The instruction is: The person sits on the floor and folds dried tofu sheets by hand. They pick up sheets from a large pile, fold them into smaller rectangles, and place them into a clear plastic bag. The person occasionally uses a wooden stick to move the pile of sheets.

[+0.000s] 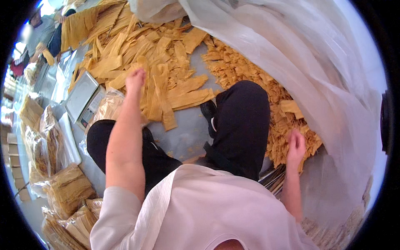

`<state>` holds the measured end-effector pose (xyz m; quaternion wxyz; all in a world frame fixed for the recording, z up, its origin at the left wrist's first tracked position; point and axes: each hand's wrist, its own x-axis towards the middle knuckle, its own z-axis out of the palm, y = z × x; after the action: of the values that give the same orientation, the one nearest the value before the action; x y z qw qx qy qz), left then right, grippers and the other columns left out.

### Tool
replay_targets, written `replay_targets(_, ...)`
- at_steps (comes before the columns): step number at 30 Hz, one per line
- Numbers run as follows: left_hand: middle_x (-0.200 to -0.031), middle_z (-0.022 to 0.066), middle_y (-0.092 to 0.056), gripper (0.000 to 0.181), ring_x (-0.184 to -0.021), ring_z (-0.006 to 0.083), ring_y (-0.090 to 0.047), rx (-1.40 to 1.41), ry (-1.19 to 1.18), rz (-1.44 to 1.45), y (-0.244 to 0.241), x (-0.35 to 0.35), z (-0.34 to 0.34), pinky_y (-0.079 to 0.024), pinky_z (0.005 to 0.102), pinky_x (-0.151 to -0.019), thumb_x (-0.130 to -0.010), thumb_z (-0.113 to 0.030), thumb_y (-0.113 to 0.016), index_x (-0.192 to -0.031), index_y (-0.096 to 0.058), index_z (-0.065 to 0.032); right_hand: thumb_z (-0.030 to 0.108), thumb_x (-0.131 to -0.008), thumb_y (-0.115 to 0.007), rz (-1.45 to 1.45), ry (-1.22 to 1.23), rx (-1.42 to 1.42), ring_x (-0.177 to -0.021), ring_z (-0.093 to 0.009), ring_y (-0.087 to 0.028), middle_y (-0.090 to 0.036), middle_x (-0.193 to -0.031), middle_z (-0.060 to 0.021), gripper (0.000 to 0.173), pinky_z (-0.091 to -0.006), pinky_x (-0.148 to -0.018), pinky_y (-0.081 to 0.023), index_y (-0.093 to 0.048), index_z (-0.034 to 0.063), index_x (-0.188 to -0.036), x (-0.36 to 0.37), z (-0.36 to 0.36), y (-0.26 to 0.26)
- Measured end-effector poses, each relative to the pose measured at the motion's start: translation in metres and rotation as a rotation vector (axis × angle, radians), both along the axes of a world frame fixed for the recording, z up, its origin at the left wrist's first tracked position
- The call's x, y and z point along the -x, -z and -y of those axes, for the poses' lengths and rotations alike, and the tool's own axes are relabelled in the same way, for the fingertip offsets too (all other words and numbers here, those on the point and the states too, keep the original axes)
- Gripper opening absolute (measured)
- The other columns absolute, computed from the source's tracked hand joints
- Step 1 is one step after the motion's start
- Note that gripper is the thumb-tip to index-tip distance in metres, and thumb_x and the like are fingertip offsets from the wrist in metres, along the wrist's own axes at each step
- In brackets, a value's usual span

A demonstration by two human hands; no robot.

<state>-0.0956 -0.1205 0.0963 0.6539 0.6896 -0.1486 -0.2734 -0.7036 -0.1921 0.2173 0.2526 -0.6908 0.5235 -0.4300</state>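
My left hand (136, 78), fingers curled, is over a spread of long yellow-tan dried sheets (150, 47), which look like tofu skin. Whether it grips one of the strips (152, 100) beside it cannot be made out. To the right, my right hand (296, 143) is at the edge of a heap of crumpled smaller pieces (240, 62). Its fingers are bent and blurred, and their grasp is unclear. A flat broader piece (291, 107) lies on that heap just beyond this hand.
A platform scale (82, 95) and a filled plastic bag (107, 104) stand left of my knees. More bagged sheets (67, 187) line the left side. Translucent plastic sheeting (300, 62) drapes over the right-hand heap. At far left, another person (43, 34) handles sheets. Thin sticks (275, 181) lie by my right thigh.
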Motion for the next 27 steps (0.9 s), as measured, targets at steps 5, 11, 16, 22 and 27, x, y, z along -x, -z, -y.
replay_targets(5, -0.08, 0.0084, -0.068, 0.03, -0.073, 0.02, -0.064, -0.614, -0.039, 0.034, 0.203, 0.025, -0.049, -0.05, 0.0331, -0.065, -0.082, -0.03, -0.062, -0.094, -0.068, -0.0039, 0.003, -0.091, -0.054, 0.212, -0.652, 0.023, -0.085, -0.012, -0.061, -0.064, -0.094, -0.0062, 0.02, -0.0256, -0.078, -0.049, -0.059, -0.0001, -0.11, -0.246, 0.035, -0.115)
replay_targets(11, -0.12, 0.0184, -0.057, 0.079, -0.11, 0.0329, -0.055, -0.971, -0.037, -0.487, 0.324, 0.122, -0.087, -0.044, 0.0371, -0.094, -0.064, -0.031, -0.081, -0.128, -0.045, -0.0024, 0.002, -0.086, -0.057, 0.135, -1.063, 0.042, -0.074, -0.011, -0.061, -0.063, -0.084, -0.0063, 0.02, -0.0242, -0.067, -0.048, -0.061, 0.0044, -0.105, -0.397, 0.051, -0.082)
replay_targets(16, -0.118, 0.0164, -0.058, 0.084, -0.108, 0.0308, -0.057, -0.894, -0.193, -0.311, 0.282, 0.136, -0.056, -0.045, 0.0373, -0.092, -0.058, -0.028, -0.086, -0.126, -0.044, -0.0004, 0.003, -0.085, -0.057, -0.083, -1.023, -0.259, -0.066, -0.012, -0.059, -0.061, -0.077, -0.0071, 0.019, -0.0254, -0.062, -0.047, -0.06, 0.0031, -0.104, -0.412, 0.07, -0.024)
replay_targets(22, -0.104, 0.0089, -0.063, 0.053, -0.092, 0.0228, -0.063, -0.41, -0.114, -0.863, 0.295, 0.124, -0.032, -0.052, 0.0366, -0.076, -0.074, -0.025, -0.074, -0.117, -0.052, -0.003, 0.006, -0.085, -0.057, -0.099, -1.096, -0.331, -0.061, -0.014, -0.058, -0.062, -0.075, -0.0086, 0.019, -0.0272, -0.058, -0.047, -0.061, 0.0038, -0.103, -0.436, 0.084, -0.018)
replay_targets(27, -0.093, 0.0048, -0.065, 0.029, -0.081, 0.017, -0.064, -0.033, -0.011, -1.115, 0.197, 0.117, 0.013, -0.054, 0.0315, -0.068, -0.086, -0.025, -0.059, -0.107, -0.057, -0.0065, 0.005, -0.083, -0.053, -0.447, -1.131, -0.392, -0.07, -0.021, -0.062, -0.065, -0.086, -0.011, 0.023, -0.0326, -0.066, -0.049, -0.061, 0.0062, -0.105, -0.439, 0.104, -0.018)
